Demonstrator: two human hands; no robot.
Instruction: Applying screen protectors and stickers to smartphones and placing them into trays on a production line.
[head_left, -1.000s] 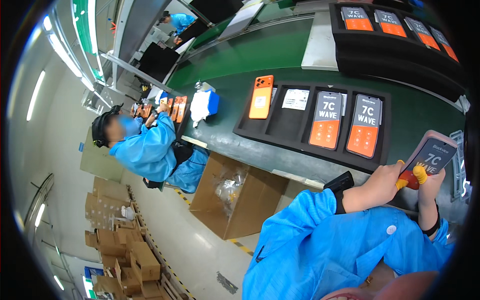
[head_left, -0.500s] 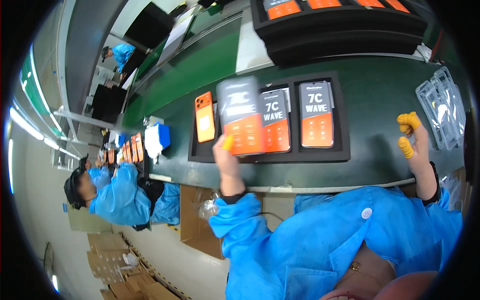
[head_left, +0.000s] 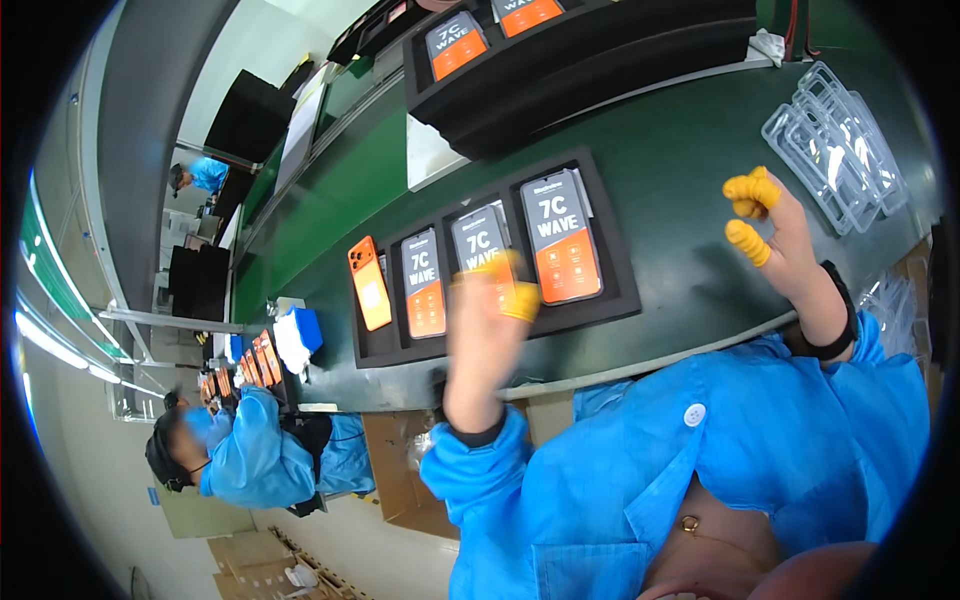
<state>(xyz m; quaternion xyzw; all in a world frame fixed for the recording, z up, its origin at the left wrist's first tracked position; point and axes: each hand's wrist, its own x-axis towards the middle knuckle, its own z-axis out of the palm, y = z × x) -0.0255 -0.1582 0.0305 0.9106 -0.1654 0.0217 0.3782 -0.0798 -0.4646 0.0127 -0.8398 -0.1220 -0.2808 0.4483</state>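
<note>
My left hand (head_left: pixel 487 325), with yellow finger cots, is blurred over the lower part of the middle phone (head_left: pixel 480 238). Its thumb and forefinger look apart, and no held item shows. That phone and two others, a left one (head_left: pixel 423 285) and a right one (head_left: pixel 560 235), lie in a black foam tray (head_left: pixel 622 290), grey-and-orange printed films on their faces. At the tray's left end an orange phone (head_left: pixel 370 285) lies back up, slightly tilted. My right hand (head_left: pixel 765 220), also in yellow cots, hovers over the table, fingers curled, a gap between thumb and fingers, nothing inside.
Clear plastic trays (head_left: pixel 840 150) are stacked at the right. Beyond the foam tray stands a pile of black foam trays (head_left: pixel 580 75) with more phones on top. At the left are a blue bin (head_left: pixel 305 328) and a co-worker (head_left: pixel 250 450). An open cardboard box (head_left: pixel 400 480) stands below the table edge.
The phone that my left hand held up now lies in the tray's left-middle slot. The left hand has let go and moved right across the tray. The whole view has shifted and turned.
</note>
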